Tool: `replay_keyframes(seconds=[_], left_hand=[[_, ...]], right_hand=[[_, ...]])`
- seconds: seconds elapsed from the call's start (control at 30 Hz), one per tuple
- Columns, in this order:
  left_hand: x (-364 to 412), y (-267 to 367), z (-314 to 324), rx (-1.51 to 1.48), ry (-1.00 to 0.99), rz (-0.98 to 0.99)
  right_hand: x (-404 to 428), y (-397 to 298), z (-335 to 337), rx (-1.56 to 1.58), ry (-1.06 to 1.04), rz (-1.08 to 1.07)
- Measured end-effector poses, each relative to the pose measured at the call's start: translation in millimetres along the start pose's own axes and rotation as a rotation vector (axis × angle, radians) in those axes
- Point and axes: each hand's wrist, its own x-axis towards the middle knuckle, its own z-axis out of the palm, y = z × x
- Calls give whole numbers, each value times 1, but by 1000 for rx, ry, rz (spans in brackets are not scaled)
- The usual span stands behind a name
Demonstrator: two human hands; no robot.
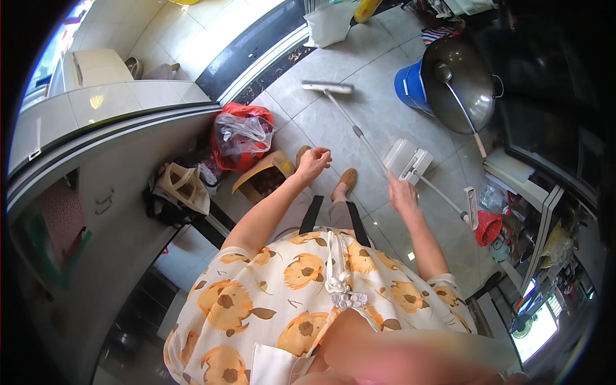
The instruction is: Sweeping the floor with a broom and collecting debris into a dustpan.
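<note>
My right hand is closed around the upper end of a broom's pole. The white broom head with dark bristles lies on the tiled floor, farther from me. Just beyond my right hand stands a white long-handled dustpan, its handle slanting to the lower right, where a white grip end shows. My left hand hovers over the floor near my shoe, with loosely curled fingers and nothing seen in it.
On the left are a red plastic bag, an open cardboard box and a beige tote bag. To the right, a large wok with a ladle leans by a blue bucket. A white bag stands near the doorway sill.
</note>
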Motion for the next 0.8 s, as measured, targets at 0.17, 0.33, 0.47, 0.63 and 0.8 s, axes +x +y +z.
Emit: replay_keyframes(seconds=[0.17,0.33,0.47,0.63,0.8], left_hand=[[17,21,-8,-65,22,61],[6,21,-43,-155,73,20],[-10,26,-69,-149,115,-50],[-6,31,-73,-141,122,-63],[19,42,-79,-64,161,46]], right_hand=[[117,-16,-30,-197,140,-105],[163,-6,-30,-60,78,-12],[95,17,17,13,-10,80],[13,2,-8,138,30,107],[-6,-15,-33,281,34,198]])
